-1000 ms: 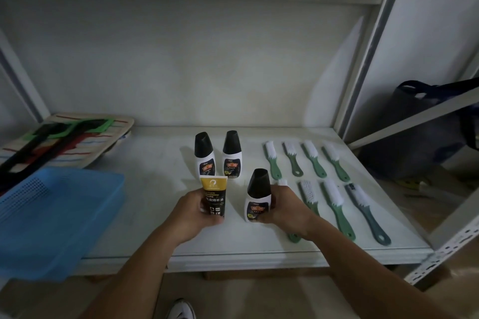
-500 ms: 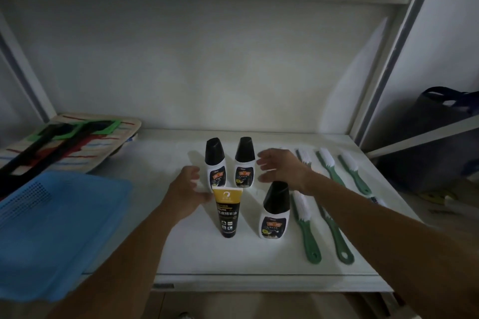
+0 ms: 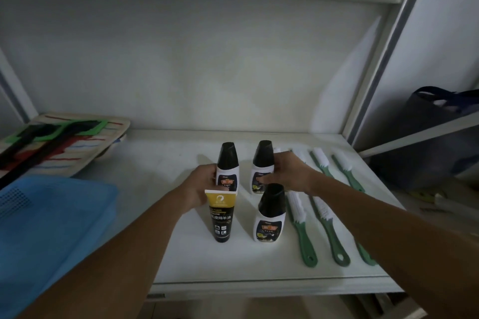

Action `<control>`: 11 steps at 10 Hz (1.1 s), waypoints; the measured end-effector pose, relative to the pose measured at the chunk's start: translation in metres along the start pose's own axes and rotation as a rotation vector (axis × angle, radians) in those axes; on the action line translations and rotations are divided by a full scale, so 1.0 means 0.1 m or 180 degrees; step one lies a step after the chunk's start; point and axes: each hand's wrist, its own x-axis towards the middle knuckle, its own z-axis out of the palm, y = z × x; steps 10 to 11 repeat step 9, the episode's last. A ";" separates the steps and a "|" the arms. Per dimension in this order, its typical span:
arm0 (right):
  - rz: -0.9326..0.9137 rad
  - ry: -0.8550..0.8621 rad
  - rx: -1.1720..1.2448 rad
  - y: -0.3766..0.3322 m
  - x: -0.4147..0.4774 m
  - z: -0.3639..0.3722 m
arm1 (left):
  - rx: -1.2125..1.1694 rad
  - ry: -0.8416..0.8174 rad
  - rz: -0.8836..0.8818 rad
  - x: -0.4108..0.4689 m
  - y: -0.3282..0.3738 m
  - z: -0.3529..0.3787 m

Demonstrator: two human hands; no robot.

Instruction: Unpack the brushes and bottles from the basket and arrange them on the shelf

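Note:
On the white shelf [image 3: 160, 163] stand three black-capped white bottles and a black tube with a yellow top [image 3: 220, 215]. My left hand [image 3: 199, 186] grips the rear left bottle [image 3: 227, 167] from its left side. My right hand [image 3: 290, 173] holds the rear right bottle [image 3: 262, 163] from its right. The front bottle [image 3: 270, 215] stands free beside the tube. Several green-handled brushes with white bristles [image 3: 302, 228] lie in rows on the right; my right forearm covers some of them.
A blue plastic basket [image 3: 51, 228] sits at the left front, overhanging the shelf edge. Behind it lies a striped flat board with black and green straps [image 3: 57, 140]. A dark bag [image 3: 435, 137] stands beyond the right upright post.
Both hands let go of the tube and the front bottle, which now stand on the shelf, then reached back and closed on the two rear bottles. The view moved closer.

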 end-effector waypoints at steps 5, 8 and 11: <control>0.0013 0.0045 0.0071 0.07 -0.04 0.04 | -0.0346 -0.0038 -0.0237 -0.06 0.05 0.02; 0.0010 -0.0092 0.0100 0.06 -0.06 0.05 | -0.1093 0.0056 -0.0601 -0.07 0.07 0.07; 0.0081 0.0020 0.0280 0.08 -0.18 -0.09 | -0.0437 0.0512 -0.0306 -0.13 0.00 -0.03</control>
